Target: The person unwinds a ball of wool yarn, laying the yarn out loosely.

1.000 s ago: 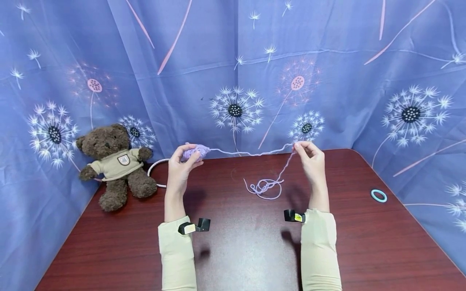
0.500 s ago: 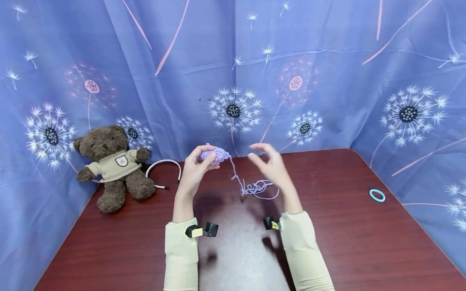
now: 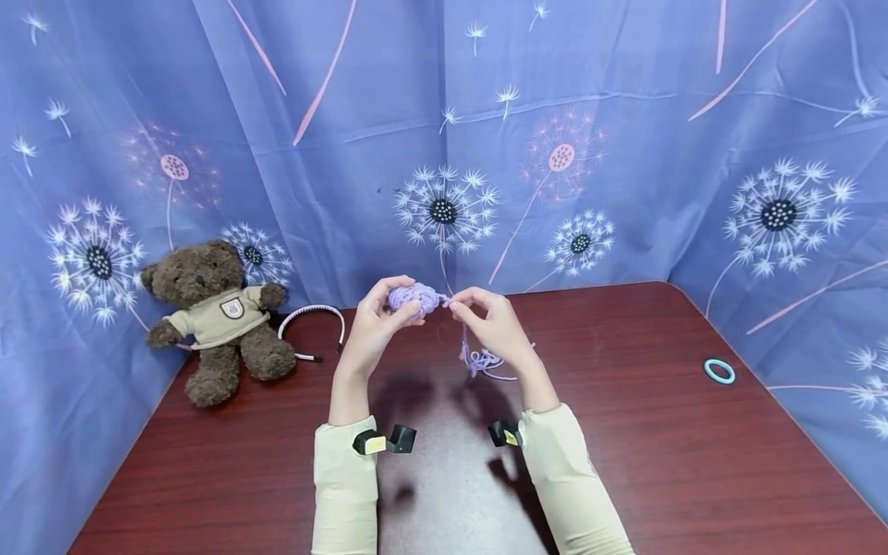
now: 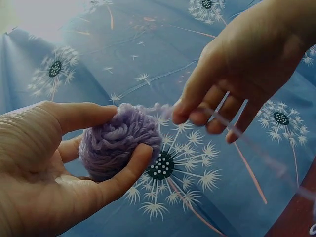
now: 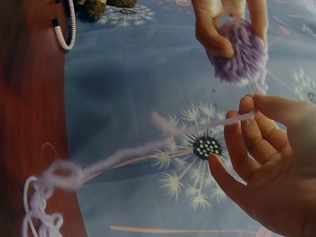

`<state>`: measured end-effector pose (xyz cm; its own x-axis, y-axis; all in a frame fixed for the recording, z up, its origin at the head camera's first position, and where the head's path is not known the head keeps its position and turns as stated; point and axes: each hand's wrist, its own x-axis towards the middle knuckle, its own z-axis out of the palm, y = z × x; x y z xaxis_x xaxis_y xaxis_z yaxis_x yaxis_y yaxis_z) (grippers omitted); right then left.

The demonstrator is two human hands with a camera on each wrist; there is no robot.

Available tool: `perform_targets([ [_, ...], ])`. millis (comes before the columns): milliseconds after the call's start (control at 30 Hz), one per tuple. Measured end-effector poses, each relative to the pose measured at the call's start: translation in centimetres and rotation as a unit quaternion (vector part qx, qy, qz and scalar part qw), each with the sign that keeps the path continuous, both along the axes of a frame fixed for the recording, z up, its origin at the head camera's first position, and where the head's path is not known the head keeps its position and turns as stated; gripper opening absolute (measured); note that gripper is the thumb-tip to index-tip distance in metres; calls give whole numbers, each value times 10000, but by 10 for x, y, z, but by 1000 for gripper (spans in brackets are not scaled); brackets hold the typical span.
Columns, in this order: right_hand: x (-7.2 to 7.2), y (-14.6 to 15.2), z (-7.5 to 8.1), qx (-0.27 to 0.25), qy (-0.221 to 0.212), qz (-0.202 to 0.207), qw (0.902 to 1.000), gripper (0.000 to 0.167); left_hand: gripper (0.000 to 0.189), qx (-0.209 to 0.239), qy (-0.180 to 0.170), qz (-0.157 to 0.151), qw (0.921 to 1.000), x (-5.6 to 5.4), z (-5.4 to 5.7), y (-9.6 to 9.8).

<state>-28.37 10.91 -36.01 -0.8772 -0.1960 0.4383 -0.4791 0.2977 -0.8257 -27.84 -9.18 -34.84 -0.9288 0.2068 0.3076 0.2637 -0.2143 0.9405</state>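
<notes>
Yarn ball: 1, lilac, raised over the far edge of the table as seen from the head.
Left hand: 1, grip curled round the ball, thumb and fingers on opposite sides.
Right hand: 1, grip pinching 1 strand just beside the ball.
Loose yarn: 1 tangle on the table; loop count uncertain, partly hidden and blurred.
Left side: 1 brown teddy bear, 1 white headband beside it.
Right side: 1 turquoise ring, well apart.
</notes>
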Motion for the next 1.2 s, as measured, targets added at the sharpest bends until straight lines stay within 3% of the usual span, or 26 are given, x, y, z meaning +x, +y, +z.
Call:
perform_targets([
  [200,-1,15,5,-413,-34,-221,9989,18,46,46,-31,90,9999,0,0,-5],
  [400,-4,32,6,-926,-100,-495,9944,17,32,77,206,86,9997,-2,0,-10],
  [600,-5,41,7,-1131,-155,-604,9916,16,24,142,231,196,9994,-2,-1,-10],
  [900,-8,52,6,-1324,-109,-772,9881,15,27,730,90,722,9947,-2,0,-14],
  [1200,-9,70,4,-1642,-56,-1224,9788,20,29,740,35,746,9945,-1,2,-21],
])
